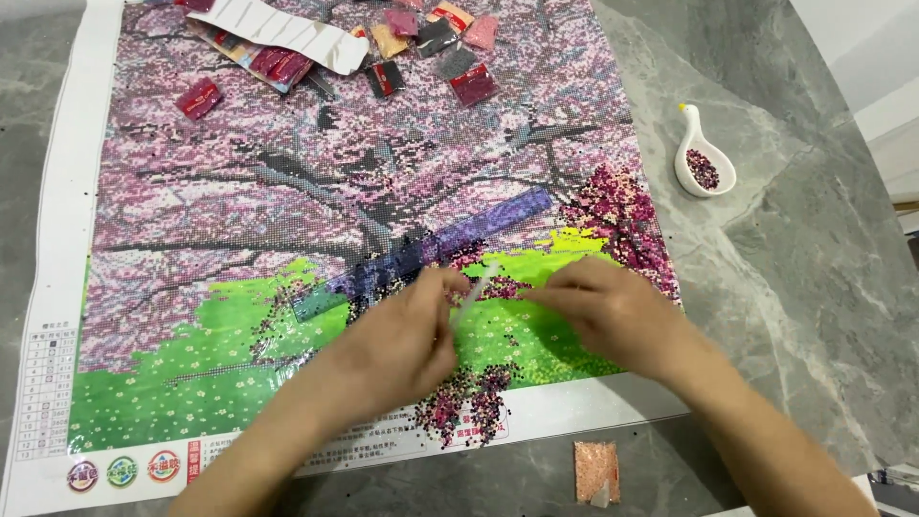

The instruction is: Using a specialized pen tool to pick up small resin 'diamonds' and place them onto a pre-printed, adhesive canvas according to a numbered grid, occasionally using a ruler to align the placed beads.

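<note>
Diamond-painting canvas point(287, 220) is lain under both hands, a white pen point(476, 290) being pinched between left hand point(407, 335) and right hand point(613, 311).

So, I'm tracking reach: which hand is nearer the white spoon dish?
Right. The right hand lies below-left of the dish; the left hand is farther left, over the canvas.

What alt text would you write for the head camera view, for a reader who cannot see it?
Two bare hands, left hand and right hand, meet over a diamond painting canvas of pink blossom trees and green grass, holding a thin white pen between them. Small bead packets lie at the canvas top, and a white spoon-shaped dish of dark beads sits on the grey marble table.
</note>
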